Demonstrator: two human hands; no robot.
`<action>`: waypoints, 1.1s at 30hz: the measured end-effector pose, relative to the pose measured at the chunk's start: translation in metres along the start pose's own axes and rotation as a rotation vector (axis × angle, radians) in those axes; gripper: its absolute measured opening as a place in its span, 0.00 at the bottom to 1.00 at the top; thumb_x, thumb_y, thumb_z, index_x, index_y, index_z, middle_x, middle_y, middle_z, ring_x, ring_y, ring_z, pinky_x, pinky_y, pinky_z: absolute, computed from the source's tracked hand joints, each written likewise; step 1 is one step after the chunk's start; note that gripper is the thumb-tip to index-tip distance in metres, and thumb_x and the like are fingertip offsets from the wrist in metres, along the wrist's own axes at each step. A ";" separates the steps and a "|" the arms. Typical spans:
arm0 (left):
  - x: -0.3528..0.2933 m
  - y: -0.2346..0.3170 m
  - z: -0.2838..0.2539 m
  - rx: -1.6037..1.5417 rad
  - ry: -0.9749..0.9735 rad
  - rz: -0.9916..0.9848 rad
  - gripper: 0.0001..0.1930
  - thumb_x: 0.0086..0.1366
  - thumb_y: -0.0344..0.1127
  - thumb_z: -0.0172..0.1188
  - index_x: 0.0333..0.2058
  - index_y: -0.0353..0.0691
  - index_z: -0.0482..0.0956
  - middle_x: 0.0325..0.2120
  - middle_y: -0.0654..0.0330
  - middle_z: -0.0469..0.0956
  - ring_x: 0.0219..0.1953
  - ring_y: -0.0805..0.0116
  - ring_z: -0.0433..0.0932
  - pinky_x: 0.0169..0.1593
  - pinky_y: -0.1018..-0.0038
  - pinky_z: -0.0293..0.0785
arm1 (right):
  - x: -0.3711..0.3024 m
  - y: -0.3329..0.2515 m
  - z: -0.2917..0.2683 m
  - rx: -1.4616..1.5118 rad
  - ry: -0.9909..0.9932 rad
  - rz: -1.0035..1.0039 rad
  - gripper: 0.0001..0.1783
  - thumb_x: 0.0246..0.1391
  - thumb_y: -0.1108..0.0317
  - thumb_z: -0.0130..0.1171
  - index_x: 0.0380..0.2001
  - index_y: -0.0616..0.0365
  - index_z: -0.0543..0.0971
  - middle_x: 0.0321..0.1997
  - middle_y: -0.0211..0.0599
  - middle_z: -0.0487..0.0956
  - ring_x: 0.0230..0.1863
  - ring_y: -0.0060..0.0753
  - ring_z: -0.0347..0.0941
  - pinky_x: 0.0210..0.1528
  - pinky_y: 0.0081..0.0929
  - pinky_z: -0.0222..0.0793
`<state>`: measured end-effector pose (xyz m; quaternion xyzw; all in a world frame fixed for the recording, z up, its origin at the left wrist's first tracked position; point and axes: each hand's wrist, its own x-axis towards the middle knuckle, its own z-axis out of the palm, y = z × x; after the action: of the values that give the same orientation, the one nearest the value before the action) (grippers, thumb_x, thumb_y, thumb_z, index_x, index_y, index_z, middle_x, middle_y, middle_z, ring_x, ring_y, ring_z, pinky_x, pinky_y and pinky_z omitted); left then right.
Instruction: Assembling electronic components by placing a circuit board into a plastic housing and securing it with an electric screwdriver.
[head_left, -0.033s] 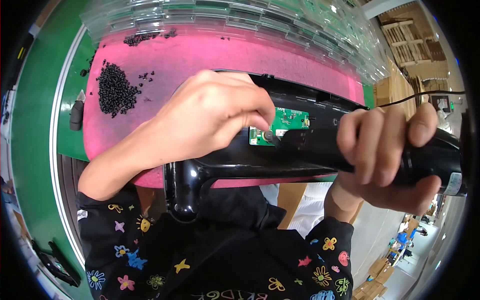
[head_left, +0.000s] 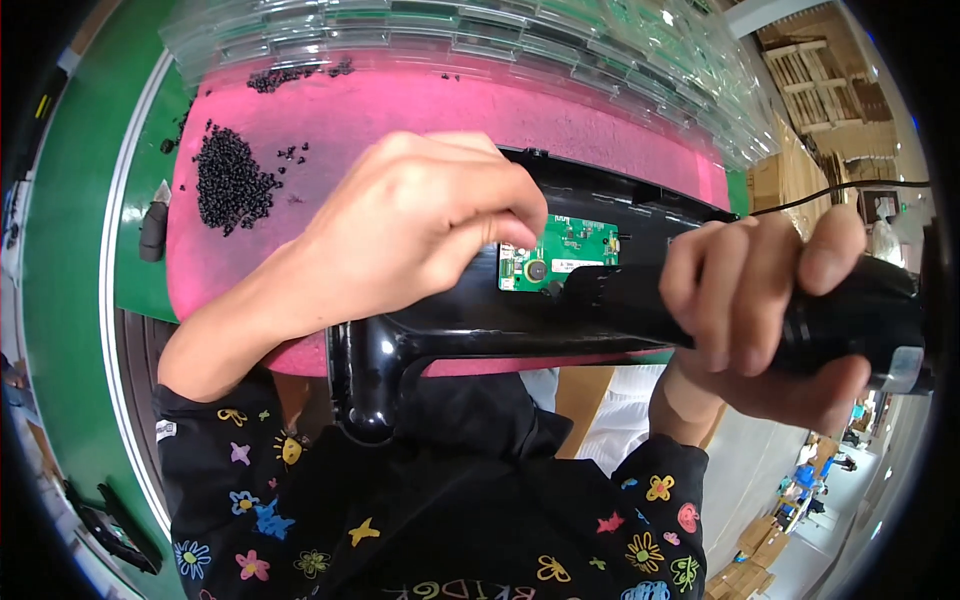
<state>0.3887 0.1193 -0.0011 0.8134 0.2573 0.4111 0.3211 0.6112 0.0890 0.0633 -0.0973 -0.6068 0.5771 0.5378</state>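
My left hand (head_left: 430, 215) is closed in a pinch over the left end of a green circuit board (head_left: 580, 240). Whatever its fingertips hold, if anything, is too small or hidden to make out. The board, with a round dark component at its lower left, sits inside a long glossy black plastic housing (head_left: 470, 335) that lies on a pink mat. My right hand (head_left: 755, 305) wraps round a black electric screwdriver (head_left: 625, 300), held nearly level. Its front end points left, by the board's lower edge, and the tip cannot be told apart from the dark housing.
A heap of small black screws (head_left: 232, 180) lies on the pink mat (head_left: 400, 100) at the left, with smaller clusters farther back. Stacked clear plastic trays (head_left: 480, 35) line the far edge. A black cable (head_left: 840, 190) runs at the right. Cardboard boxes (head_left: 765, 545) stand beyond.
The screwdriver and my right hand have shifted slightly left. My left fingertips have drawn back a little, uncovering more of the board's round component.
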 end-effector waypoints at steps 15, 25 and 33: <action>-0.009 0.001 0.005 0.168 0.058 -0.036 0.09 0.63 0.32 0.61 0.30 0.34 0.72 0.23 0.51 0.73 0.28 0.47 0.74 0.31 0.59 0.70 | 0.005 0.029 0.011 0.141 -0.195 0.164 0.29 0.48 0.57 0.75 0.41 0.62 0.69 0.23 0.34 0.72 0.22 0.26 0.66 0.28 0.27 0.64; -0.012 -0.004 0.003 0.208 -0.074 0.041 0.07 0.63 0.31 0.61 0.34 0.34 0.75 0.28 0.54 0.77 0.33 0.51 0.77 0.36 0.60 0.74 | 0.002 0.021 0.020 0.049 -0.041 0.211 0.25 0.47 0.59 0.72 0.39 0.62 0.70 0.23 0.32 0.72 0.24 0.26 0.67 0.32 0.27 0.63; -0.013 -0.006 0.002 0.237 -0.279 0.148 0.08 0.60 0.34 0.64 0.32 0.35 0.77 0.28 0.56 0.77 0.35 0.56 0.77 0.38 0.62 0.75 | -0.010 0.013 0.027 -0.158 0.127 -0.224 0.25 0.52 0.49 0.65 0.41 0.52 0.67 0.19 0.21 0.71 0.16 0.18 0.65 0.24 0.21 0.59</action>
<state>0.3831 0.1137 -0.0128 0.9113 0.1964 0.2838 0.2245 0.5877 0.0697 0.0542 -0.1071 -0.6223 0.4565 0.6268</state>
